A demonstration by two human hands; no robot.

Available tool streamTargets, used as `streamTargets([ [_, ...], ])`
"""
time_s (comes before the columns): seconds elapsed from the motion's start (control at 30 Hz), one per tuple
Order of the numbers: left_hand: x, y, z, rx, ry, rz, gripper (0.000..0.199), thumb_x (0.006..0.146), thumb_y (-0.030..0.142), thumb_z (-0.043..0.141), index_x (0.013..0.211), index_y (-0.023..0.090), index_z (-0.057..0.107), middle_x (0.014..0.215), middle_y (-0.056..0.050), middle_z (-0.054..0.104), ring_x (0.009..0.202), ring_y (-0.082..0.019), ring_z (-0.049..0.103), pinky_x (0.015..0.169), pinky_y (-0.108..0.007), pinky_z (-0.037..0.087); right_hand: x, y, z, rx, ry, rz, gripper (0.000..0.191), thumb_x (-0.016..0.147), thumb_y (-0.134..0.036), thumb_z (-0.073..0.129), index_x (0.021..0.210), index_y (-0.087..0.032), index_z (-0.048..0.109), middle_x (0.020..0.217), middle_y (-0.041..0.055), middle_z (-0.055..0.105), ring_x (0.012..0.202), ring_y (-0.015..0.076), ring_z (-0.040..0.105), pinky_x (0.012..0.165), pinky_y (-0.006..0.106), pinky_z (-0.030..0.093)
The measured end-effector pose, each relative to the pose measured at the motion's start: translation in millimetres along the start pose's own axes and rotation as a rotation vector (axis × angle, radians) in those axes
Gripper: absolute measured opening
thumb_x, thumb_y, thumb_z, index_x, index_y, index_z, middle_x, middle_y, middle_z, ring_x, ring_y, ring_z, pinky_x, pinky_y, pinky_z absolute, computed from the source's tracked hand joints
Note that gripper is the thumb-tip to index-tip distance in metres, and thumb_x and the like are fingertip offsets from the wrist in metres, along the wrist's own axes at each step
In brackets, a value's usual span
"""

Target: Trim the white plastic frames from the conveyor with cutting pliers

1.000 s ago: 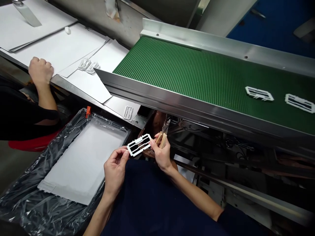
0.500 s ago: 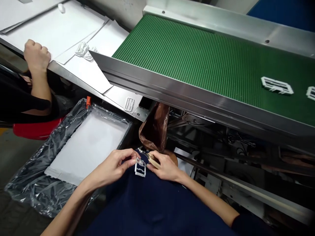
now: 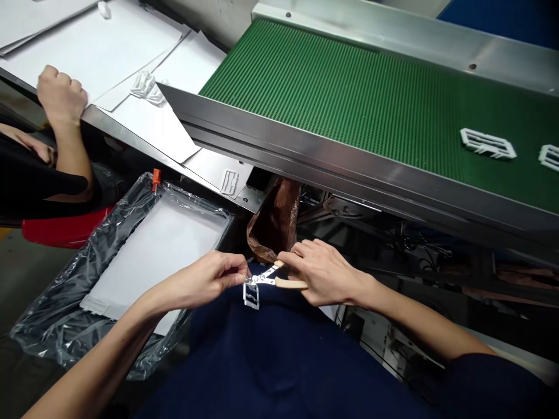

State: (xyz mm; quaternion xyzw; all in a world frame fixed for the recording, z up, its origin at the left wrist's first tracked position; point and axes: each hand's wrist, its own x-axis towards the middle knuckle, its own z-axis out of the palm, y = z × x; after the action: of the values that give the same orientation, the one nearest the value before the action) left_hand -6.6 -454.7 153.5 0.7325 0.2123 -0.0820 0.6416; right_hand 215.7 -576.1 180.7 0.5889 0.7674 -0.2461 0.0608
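My left hand [image 3: 218,278] pinches the upper end of a small white plastic frame [image 3: 251,297], which hangs below my fingertips over the dark blue cloth on my lap. In my right hand [image 3: 321,270] is a pair of nippers [image 3: 290,283] with cream handles, spread apart. Their metal jaws point left and meet the top of the frame beside my left fingertips; whether they touch the plastic I cannot tell. Another white frame [image 3: 229,182] lies on paper at the table corner, and a cluster of white frames [image 3: 147,87] rests farther back.
A green conveyor belt [image 3: 340,87] with a metal side rail carries white frames [image 3: 488,144] at right. A plastic-lined crate [image 3: 48,326] with white sheets stands at left. A brown bag [image 3: 275,221] hangs under the belt. A co-worker's fist [image 3: 62,96] rests on the table edge.
My right hand has swung out to the right and the nippers' handles have spread. Their jaws have come to the frame top. The frames on the belt have shifted slightly left.
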Motion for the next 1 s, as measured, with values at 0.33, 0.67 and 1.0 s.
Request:
streamTargets([
  [0.33,5.2,6.1,-1.2,0.111,-0.051,-0.006,0.016,0.085,0.019,0.047,0.07,0.017,0.051,0.061,0.004,0.046,0.056,-0.012,0.038,0.051,-0.022,0.029,9.5,-7.3,-39.0,-0.203,-0.103,-0.118,0.03,0.069,-0.028,0.055,0.098,-0.019,0.054,0.082,0.0066,0.053,0.07,0.0179,0.048,0.063,0.031,0.03],
  [0.67,9.6,3.1,3.3,0.064,-0.015,-0.033,0.02,0.086,0.023,0.049,0.067,0.017,0.047,0.058,0.005,0.04,0.053,-0.01,0.032,0.048,-0.022,0.024,16.5,-7.6,-49.6,-0.193,-0.174,-0.09,0.016,0.073,-0.025,0.05,0.085,-0.019,0.058,0.066,0.0033,0.06,0.05,0.0143,0.05,0.047,0.027,0.014],
  [1.0,23.6,-42.2,55.9,-0.716,0.216,-0.036,0.033,0.085,0.034,0.059,0.114,0.018,0.057,0.106,-0.009,0.061,0.104,-0.023,0.054,0.089,-0.031,0.041,-10.1,33.7,15.2,0.516,-0.044,0.322,0.043,0.081,-0.059,0.049,0.102,-0.023,0.053,0.085,0.0003,0.063,0.07,0.0147,0.057,0.059,0.024,0.037],
])
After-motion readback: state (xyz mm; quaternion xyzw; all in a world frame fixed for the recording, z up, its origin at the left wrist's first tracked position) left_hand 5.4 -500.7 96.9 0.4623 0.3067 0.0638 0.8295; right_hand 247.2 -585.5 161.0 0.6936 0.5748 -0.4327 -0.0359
